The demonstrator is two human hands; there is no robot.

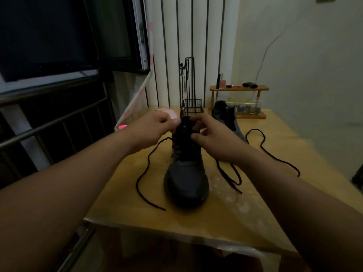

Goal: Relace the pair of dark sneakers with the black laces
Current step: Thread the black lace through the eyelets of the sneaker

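The left hand (157,127) keeps a closed grip: its fingers curl in tight against the left side of the collar of the near sneaker (186,177), at the top of the tongue. The right hand (213,137) closes its grip on the same spot from the other side, fingers hooked over the tongue and thumb pressed to the sneaker's right flank. The light is dim, so whether either grip also pinches a strand cannot be told. The near sneaker stands upright in the middle of the desk (225,218), toe toward the person, with crossings of lace over its lower eyelets. Its lace (144,169) leaves the upper left side just below the left hand and trails in a loose curve over the desk, ending near the front left of the toe; more dark strands come out beneath the right hand and lie just right of the toe. The second sneaker (224,114) sits behind the right hand, and a loose lace (273,154) loops across the desk further right. Along the back edge stand a wire basket (192,110), a pink box (170,112) and a wooden shelf (238,88). Bare desk lies in front of the toe and on the right side; a railing (59,124) runs close along the left edge
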